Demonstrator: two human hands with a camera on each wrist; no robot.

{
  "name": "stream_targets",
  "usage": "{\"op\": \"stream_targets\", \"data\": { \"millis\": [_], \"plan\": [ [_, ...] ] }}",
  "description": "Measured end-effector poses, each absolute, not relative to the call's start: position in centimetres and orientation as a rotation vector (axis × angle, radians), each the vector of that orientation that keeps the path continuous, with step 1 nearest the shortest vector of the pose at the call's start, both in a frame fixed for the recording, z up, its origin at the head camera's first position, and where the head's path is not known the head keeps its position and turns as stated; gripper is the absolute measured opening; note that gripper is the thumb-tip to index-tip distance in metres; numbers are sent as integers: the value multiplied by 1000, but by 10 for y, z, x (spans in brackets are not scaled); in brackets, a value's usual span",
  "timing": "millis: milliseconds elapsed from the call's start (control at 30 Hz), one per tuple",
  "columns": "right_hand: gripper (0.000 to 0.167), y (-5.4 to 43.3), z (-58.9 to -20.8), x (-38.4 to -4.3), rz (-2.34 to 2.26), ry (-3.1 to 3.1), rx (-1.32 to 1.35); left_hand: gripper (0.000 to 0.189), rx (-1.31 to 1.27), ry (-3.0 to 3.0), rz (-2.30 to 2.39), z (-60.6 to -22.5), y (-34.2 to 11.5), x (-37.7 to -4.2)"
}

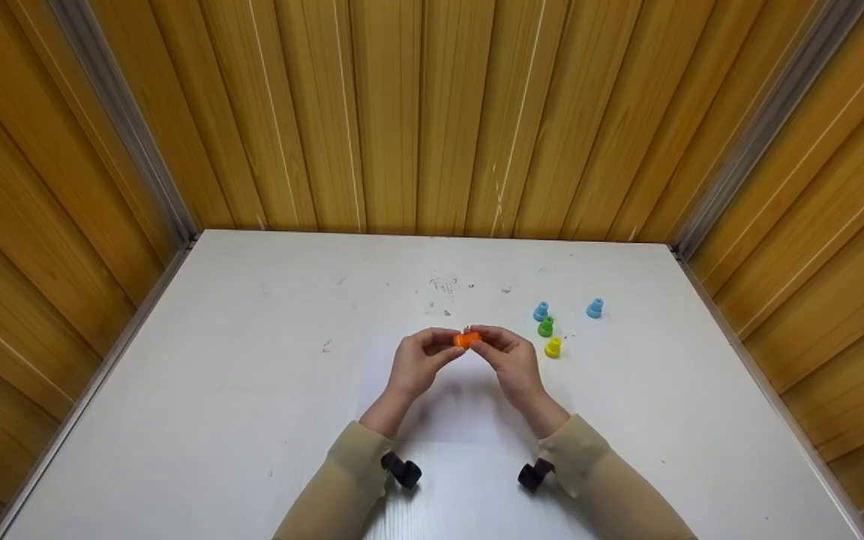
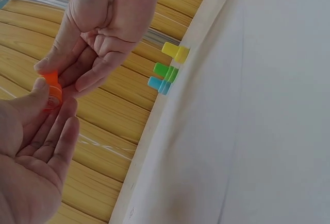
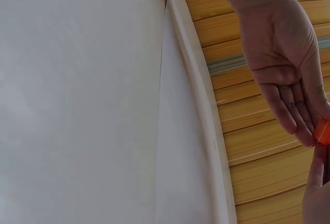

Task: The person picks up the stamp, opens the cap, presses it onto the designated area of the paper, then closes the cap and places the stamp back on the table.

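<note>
Above the table, both hands pinch one small orange stamp between fingertips and thumbs. My left hand grips it from the left, at its wider base. From the other side, my right hand holds the narrower handle end. The left wrist view shows the stamp with a patterned round face turned toward the left hand's side. At the right edge of the right wrist view only part of the orange stamp shows.
Right of the hands stand a yellow stamp, a green stamp and two blue stamps, one near the green, one farther right. A white sheet lies beneath the hands. Dark marks dot the white table. Wood-patterned walls enclose it.
</note>
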State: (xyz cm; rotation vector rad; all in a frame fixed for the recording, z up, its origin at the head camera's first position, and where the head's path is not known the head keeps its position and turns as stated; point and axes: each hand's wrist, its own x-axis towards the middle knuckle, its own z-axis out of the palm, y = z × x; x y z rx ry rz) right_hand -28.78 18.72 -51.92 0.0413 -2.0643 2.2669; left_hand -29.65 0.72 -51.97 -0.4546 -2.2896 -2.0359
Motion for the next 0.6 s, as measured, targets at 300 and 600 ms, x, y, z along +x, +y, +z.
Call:
{"op": "stream_targets", "data": {
  "millis": [300, 600],
  "plan": [
    [23, 186, -515, -294, 2648, -1741, -210, 31, -417, -2278, -2050, -516, -4, -304],
    [25, 194, -513, -315, 2001, -2326, -38, 29, -46, -2083, -2106, -510, -34, -317]
  ]
}}
